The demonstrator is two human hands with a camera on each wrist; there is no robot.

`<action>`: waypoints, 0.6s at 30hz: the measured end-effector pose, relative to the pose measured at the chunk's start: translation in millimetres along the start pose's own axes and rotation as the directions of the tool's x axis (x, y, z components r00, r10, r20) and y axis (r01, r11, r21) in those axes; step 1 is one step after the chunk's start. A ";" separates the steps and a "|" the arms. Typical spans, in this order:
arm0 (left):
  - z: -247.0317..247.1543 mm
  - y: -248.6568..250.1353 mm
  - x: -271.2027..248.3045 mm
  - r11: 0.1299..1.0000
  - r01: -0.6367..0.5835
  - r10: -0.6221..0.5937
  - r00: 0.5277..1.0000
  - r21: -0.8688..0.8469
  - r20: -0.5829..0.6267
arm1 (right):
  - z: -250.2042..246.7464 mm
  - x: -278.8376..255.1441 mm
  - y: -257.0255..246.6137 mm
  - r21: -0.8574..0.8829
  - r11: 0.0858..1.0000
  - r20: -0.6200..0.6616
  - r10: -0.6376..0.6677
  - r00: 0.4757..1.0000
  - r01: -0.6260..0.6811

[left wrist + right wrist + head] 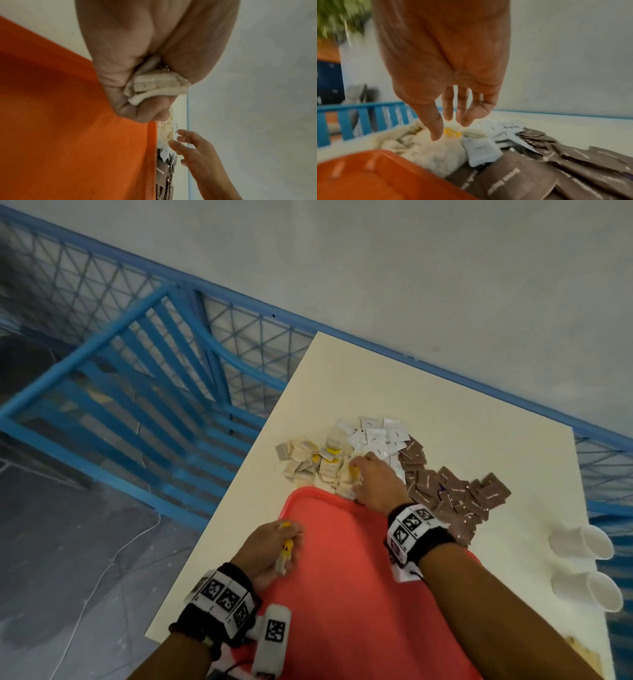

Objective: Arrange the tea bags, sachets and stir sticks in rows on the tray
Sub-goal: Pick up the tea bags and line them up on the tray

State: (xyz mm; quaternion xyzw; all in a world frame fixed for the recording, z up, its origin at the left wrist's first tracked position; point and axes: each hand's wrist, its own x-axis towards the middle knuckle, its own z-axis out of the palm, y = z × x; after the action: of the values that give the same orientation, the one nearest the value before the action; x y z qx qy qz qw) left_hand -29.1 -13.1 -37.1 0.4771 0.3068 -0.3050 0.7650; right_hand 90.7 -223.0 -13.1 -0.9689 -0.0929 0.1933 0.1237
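The left hand [270,549] is curled tightly round a bundle of tea bags [154,86] and is held over the near left edge of the red tray [342,577], probably so that stock is kept ready for laying out. Beyond the tray's far rim, the right hand [375,481] is extended with fingers [462,108] loosely spread and nothing gripped, above the tea bag pile [315,462]. White sachets [376,433] and brown sachets [445,491] lie farther on the table [479,422]. No stir sticks can be made out.

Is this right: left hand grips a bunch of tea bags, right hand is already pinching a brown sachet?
Not quite. The left hand does grip a bunch of tea bags, but the right hand holds nothing: the right wrist view shows its fingers straight, reaching over the tea bag pile, not pinching a brown sachet.
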 end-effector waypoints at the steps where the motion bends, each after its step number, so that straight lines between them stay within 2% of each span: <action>1: -1.9 0.3 -2.5 0.999 -0.005 0.004 1.000 0.033 0.008 | -0.7 8.2 2.9 -0.035 0.999 0.025 -0.021 0.999 0.022; 3: -8.7 0.3 -4.7 0.996 -0.022 0.020 1.000 0.089 0.022 | 0.3 21.9 3.3 -0.102 0.991 0.081 -0.075 0.994 0.083; 6: -18.1 1.5 -5.2 0.992 -0.038 0.034 0.999 0.120 0.038 | 8.4 29.2 3.2 -0.176 0.977 0.169 -0.090 0.981 0.120; 9: -19.0 7.9 -7.0 0.991 -0.045 0.040 0.998 0.126 0.043 | 12.2 21.3 6.5 -0.178 0.981 0.124 -0.058 0.991 0.079; 12: -11.2 15.3 -7.5 0.992 -0.045 0.037 0.996 0.115 0.075 | -0.4 7.6 15.1 -0.080 0.997 -0.001 -0.002 1.000 0.002; 15: -2.2 21.6 -6.2 0.998 -0.027 0.018 0.989 0.058 0.147 | -23.7 -13.9 24.5 0.101 0.992 -0.140 0.096 0.986 -0.082; 18: 14.1 27.6 -8.0 0.999 0.004 -0.010 0.982 0.034 0.190 | -45.5 -46.8 25.0 0.351 0.926 -0.131 0.193 0.972 -0.137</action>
State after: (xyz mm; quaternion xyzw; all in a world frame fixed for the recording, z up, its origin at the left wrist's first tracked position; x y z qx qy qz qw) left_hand -10.7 -14.7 -11.0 0.4575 0.2290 -0.3570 0.7815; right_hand 69.5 -266.7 37.2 -0.9499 0.0343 0.1360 0.2793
